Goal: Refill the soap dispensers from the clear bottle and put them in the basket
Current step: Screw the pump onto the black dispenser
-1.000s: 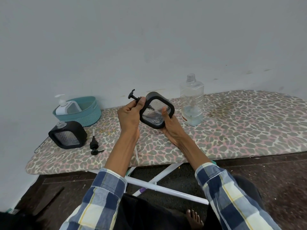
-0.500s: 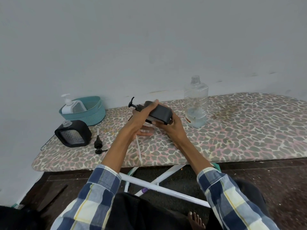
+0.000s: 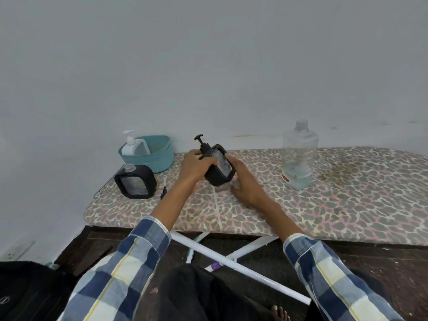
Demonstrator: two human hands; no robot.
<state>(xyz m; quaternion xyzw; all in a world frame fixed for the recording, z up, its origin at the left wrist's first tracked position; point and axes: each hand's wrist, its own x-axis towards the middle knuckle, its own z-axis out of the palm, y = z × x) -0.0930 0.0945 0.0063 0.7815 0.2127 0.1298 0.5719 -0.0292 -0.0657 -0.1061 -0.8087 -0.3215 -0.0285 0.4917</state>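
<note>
My left hand [image 3: 196,164] grips a black square soap dispenser [image 3: 218,170] near its black pump, which points up and left. My right hand [image 3: 244,181] rests against the dispenser's right side, fingers curled loosely around its lower edge. A second black dispenser [image 3: 135,181] stands with no pump on the board at the left, and its loose black pump [image 3: 164,192] lies beside it. The teal basket [image 3: 157,162] at the back left holds a white pump dispenser [image 3: 134,145]. The clear bottle [image 3: 298,158], uncapped and nearly empty, stands to the right of my hands.
Everything sits on a leopard-print ironing board [image 3: 335,200] pushed against a grey wall. A thin white tube [image 3: 217,209] lies on the board below my hands. White board legs [image 3: 231,260] cross the dark floor in front of me. A black bag [image 3: 27,290] lies at lower left.
I have lowered the held dispenser toward the board and turned it from facing me to tilted with the pump up. The view has shifted, so the board appears further right.
</note>
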